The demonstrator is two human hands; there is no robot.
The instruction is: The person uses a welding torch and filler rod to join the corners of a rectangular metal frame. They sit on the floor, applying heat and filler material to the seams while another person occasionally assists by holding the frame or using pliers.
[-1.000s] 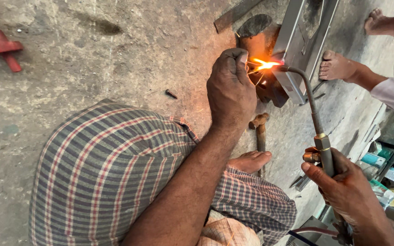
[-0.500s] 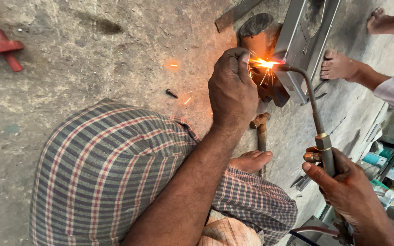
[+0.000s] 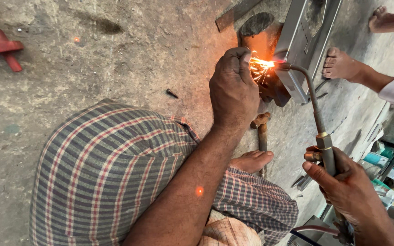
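Flame work is the step in hand in the head view: my right hand (image 3: 343, 187) is wrapped tight round the gas torch (image 3: 318, 120), its tip sparking against the grey metal frame (image 3: 304, 43) on the floor. My left hand (image 3: 233, 89) is fisted beside the sparks (I cannot tell what it pinches); next I judge a steady tip is needed.

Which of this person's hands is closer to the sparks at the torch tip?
Left. The left hand is fisted right beside the sparks, almost touching them; the right hand grips the torch at its handle, well back from them.
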